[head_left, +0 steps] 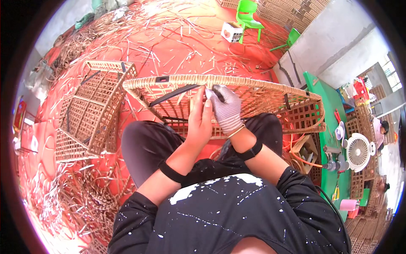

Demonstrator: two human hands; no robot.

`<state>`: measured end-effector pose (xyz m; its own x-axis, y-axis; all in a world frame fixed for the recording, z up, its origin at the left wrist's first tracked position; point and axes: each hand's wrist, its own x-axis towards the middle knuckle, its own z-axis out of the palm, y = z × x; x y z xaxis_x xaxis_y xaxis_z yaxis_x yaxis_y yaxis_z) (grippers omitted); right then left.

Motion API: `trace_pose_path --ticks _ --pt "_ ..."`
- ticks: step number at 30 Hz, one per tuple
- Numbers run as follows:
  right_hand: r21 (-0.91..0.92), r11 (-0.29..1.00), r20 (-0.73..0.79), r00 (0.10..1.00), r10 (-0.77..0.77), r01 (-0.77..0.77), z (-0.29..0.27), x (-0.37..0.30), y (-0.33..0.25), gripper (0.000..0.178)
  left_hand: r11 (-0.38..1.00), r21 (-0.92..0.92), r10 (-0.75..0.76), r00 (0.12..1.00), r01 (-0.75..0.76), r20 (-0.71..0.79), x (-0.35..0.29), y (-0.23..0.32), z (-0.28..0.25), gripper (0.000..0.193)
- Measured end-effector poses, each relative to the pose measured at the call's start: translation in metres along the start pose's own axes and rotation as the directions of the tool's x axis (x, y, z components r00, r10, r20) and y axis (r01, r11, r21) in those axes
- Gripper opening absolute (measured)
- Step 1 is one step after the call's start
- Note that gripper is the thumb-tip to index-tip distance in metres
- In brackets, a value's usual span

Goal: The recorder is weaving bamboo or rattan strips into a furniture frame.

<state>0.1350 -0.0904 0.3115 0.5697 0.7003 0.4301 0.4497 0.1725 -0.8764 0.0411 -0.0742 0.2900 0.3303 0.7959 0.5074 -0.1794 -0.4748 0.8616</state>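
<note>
A woven wicker basket frame point(253, 79) lies across my lap, its wrapped rim running from left to right. My left hand point(199, 113) is bare; its fingers stretch up to the middle of the rim, with the thumb apart from them. My right hand point(226, 108), in a grey-white knit glove, has its fingers curled together just below the same spot. Whatever lies between those fingertips is too small to make out. A dark strip point(174, 95) slants across the weave to the left of my hands.
Another wicker basket point(86, 112) rests on the red floor at the left, among loose strips point(80, 186). At the right stands a green table point(325, 127) with a white fan point(358, 151). A green chair point(248, 19) and a white box point(231, 32) are at the back.
</note>
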Motion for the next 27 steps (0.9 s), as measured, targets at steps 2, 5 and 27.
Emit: trace_pose_path --ticks 2,5,27 --pt "-0.107 0.993 0.063 0.997 -0.035 0.042 -0.005 -0.002 -0.004 0.018 0.999 0.012 -0.041 0.998 0.04 0.042 0.0 -0.004 -0.003 0.04" --pt "-0.041 0.999 0.038 0.999 -0.001 0.002 -0.004 -0.001 -0.004 0.018 0.987 0.009 -0.161 0.984 0.161 0.076 0.007 0.009 -0.008 0.039" --pt "-0.221 0.973 0.026 0.998 -0.054 0.059 -0.01 -0.004 -0.002 0.022 0.898 -0.246 -0.386 0.921 0.364 -0.047 0.004 0.025 0.016 0.046"
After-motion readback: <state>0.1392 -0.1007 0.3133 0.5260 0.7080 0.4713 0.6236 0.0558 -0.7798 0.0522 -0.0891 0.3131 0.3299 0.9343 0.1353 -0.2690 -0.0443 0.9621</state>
